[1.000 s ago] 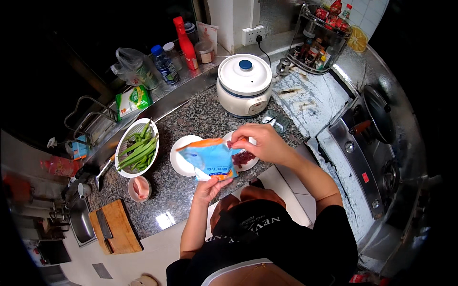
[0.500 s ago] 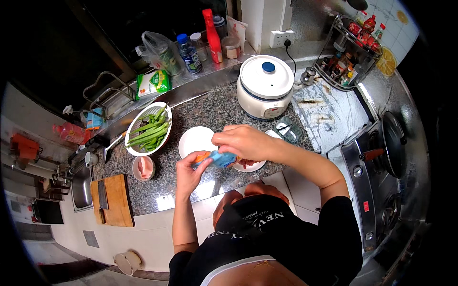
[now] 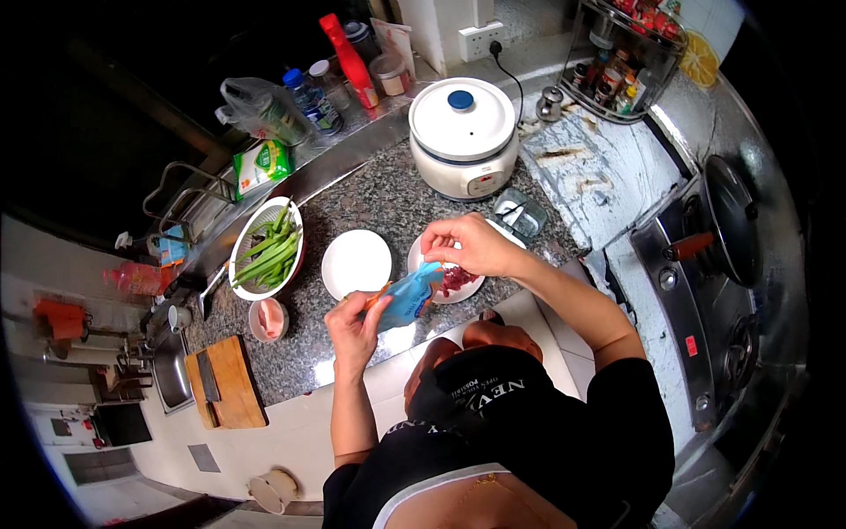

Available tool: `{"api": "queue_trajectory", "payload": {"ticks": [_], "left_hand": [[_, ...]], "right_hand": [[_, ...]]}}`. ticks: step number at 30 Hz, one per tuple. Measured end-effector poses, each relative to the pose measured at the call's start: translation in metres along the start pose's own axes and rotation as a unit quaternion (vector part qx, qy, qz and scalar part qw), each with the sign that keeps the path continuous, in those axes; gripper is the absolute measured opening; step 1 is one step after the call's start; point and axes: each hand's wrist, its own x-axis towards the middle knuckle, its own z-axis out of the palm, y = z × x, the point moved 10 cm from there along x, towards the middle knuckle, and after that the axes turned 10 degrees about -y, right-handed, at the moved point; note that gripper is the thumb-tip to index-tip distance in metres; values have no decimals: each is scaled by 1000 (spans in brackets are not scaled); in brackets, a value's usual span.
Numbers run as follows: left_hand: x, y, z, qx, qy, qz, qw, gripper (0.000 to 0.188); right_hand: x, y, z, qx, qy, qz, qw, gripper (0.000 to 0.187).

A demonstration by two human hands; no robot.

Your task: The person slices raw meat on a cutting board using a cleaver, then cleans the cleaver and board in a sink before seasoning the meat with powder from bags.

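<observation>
A blue and orange plastic packet (image 3: 408,302) is stretched between my two hands above the counter's front edge. My left hand (image 3: 354,324) grips its left end between thumb and fingers. My right hand (image 3: 464,247) pinches the upper right corner of the packet. Just below that hand lies a white plate (image 3: 458,298) with dark red chopped meat (image 3: 456,280) on it, partly hidden by the hand and packet. A second white plate (image 3: 356,264), bare, stands left of it on the speckled counter.
Green pods fill a white colander (image 3: 240,256) at the left, with a small bowl of pale pink meat (image 3: 267,319) in front. A knife (image 3: 208,377) rests on the wooden board (image 3: 233,388). Behind stands a white electric pot (image 3: 463,132); a glass container (image 3: 520,214) sits beside it. A wok (image 3: 730,220) is at the right.
My hands have moved apart, and the packet, bunched up before, now hangs spread out between them. More of the red meat and the bare plate shows. The whole view has shifted.
</observation>
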Motion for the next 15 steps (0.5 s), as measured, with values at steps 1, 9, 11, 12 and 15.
{"api": "queue_trajectory", "payload": {"ticks": [1, 9, 11, 12, 15], "left_hand": [[-1, 1, 2, 6, -6, 2, 1000, 18], [-4, 7, 3, -46, -67, -8, 997, 13], [-2, 22, 3, -31, -95, 22, 995, 14], [-2, 26, 3, -23, -109, 22, 994, 14], [-3, 30, 2, -3, -144, 23, 989, 14]], "right_hand": [[-4, 3, 0, 14, 0, 15, 1000, 8], [-26, -4, 27, -36, -48, -20, 998, 17], [-28, -20, 42, -102, -97, -24, 990, 26], [-28, -28, 45, -86, -111, -20, 990, 26], [-28, -29, 51, -27, -130, 16, 991, 30]]}}
